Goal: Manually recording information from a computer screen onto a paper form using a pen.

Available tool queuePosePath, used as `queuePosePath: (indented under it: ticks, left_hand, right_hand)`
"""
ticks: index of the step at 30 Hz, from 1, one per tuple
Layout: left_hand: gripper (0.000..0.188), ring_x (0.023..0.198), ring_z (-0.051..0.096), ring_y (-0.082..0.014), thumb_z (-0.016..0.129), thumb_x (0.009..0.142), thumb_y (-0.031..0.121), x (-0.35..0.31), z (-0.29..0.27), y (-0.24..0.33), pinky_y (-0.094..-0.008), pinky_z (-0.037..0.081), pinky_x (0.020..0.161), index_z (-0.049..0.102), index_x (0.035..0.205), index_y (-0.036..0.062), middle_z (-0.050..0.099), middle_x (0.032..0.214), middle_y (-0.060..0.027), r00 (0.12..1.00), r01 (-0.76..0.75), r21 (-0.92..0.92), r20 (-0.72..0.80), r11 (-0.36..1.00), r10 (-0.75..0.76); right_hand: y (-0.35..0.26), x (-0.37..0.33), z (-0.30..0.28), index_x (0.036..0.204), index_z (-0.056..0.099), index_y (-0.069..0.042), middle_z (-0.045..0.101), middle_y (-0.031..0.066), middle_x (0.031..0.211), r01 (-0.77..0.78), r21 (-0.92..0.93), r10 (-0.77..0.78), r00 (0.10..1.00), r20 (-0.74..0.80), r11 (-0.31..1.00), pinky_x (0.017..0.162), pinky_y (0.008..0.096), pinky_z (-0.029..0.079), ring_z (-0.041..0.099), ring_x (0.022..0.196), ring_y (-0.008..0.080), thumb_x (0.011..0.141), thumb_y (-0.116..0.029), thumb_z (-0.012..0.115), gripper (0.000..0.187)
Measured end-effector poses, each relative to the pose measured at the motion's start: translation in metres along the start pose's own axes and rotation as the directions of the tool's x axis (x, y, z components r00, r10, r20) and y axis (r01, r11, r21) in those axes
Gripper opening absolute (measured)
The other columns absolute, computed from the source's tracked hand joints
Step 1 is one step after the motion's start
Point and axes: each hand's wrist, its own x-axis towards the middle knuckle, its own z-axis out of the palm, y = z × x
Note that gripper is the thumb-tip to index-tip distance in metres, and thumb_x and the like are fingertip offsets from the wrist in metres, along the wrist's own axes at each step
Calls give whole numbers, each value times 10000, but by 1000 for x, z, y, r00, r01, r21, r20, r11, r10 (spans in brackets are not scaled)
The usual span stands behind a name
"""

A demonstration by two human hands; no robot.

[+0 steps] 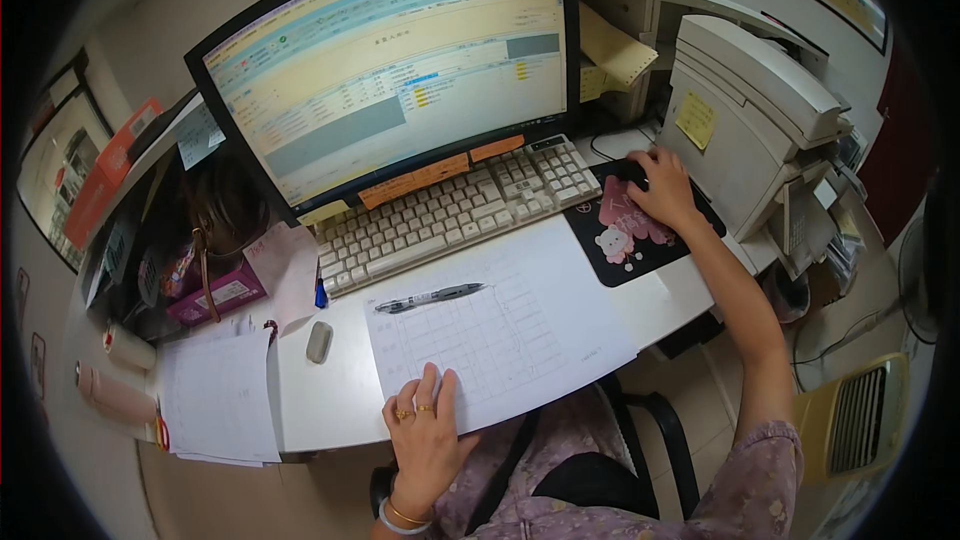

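Both hands at a white surface (330, 395), seen from above. The right hand (662, 188) lies over a dark mouse (637, 172), most of which is hidden beneath it; the mouse is directly under the bent fingers and palm, toward the far edge of a black mouse pad (610, 266), to the right of the keyboard (450, 225). Its long axis cannot be made out. The right fingers appear closed loosely around the mouse, and the right forearm reaches it from the lower right. The left hand (428, 430) is well apart from the mouse and near the pen (430, 298), which lies on a gridded paper (490, 340), just beyond the left fingertips and touching none of them. The pen's long axis runs from left to right across the paper, its right end slightly farther from the person; of the two hands, the left is clearly the nearer. The left fingers are extended and a little apart, resting on the near edge of the paper and grasping nothing, with the thumb out to the right. A small grey block (319, 342) lies to the left of the paper, and the monitor (400, 70) stands behind the keyboard.
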Motion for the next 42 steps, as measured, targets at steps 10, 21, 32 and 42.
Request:
queuePosePath:
  ticks: [10,21,32,42]
  left_hand:
    - [918,1207,431,-328,899,531,248,0,2,0,-490,306,1018,508,1335,38,457,1392,-169,1000,4,13,-4,1000,-4]
    - [938,1214,426,-321,904,524,257,0,2,-1,-488,304,1019,501,1345,49,452,1394,-158,1000,-4,26,1,1000,4]
    - [932,1214,424,-318,900,528,255,-1,1,0,-489,305,1022,503,1346,50,449,1400,-155,1000,3,27,8,1000,-3]
    - [926,1211,425,-321,899,531,238,1,1,2,-490,306,1019,502,1344,44,446,1400,-160,1000,6,25,11,1000,-6]
  right_hand:
    - [14,-14,10,1202,621,-172,549,185,1204,-69,229,71,997,-1,971,947,439,462,568,1084,370,788,-250,680,426]
    - [14,-14,10,1195,632,-175,554,190,1212,-74,208,75,997,3,975,952,441,463,570,1092,371,798,-246,669,404]
    - [16,-14,13,1210,628,-167,557,195,1208,-74,209,78,997,-11,975,959,444,461,566,1102,372,809,-234,661,408]
    - [18,-14,12,1214,628,-167,556,200,1213,-68,212,72,997,-11,975,965,445,459,563,1114,374,823,-237,648,398]
